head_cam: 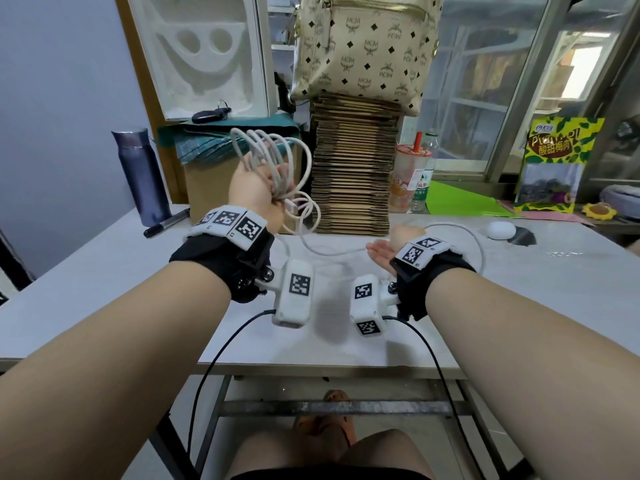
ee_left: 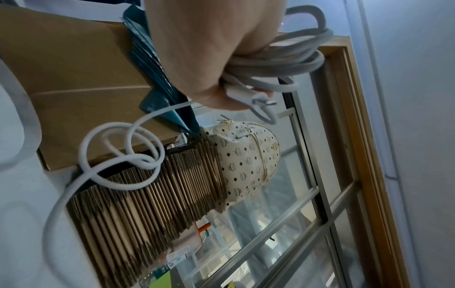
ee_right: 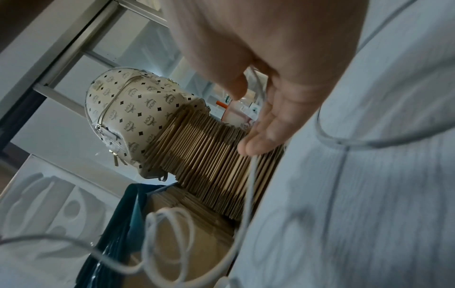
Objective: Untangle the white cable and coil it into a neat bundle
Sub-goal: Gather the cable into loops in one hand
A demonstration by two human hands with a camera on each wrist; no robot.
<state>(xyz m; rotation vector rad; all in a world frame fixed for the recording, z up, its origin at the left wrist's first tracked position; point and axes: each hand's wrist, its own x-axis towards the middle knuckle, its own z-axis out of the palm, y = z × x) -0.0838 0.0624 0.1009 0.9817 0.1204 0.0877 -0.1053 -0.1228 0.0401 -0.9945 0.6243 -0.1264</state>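
A white cable (head_cam: 273, 157) hangs in several loops from the raised left hand (head_cam: 252, 188), whose fingers curl round the bundle with a plug end (ee_left: 246, 93) pinned against the palm. From that grip the loose tail runs toward four o'clock, sagging across to the right hand (head_cam: 388, 251), then arcing on over the table (head_cam: 104, 299) toward three o'clock. The right hand lies palm up, fingers nearly straight, the cable resting across them, unpinched. It is the nearer hand to the slack. A small snarl (ee_left: 123, 154) dangles just below the left hand. Bare tabletop lies toward six o'clock; a cardboard stack (head_cam: 353, 168) stands close at twelve.
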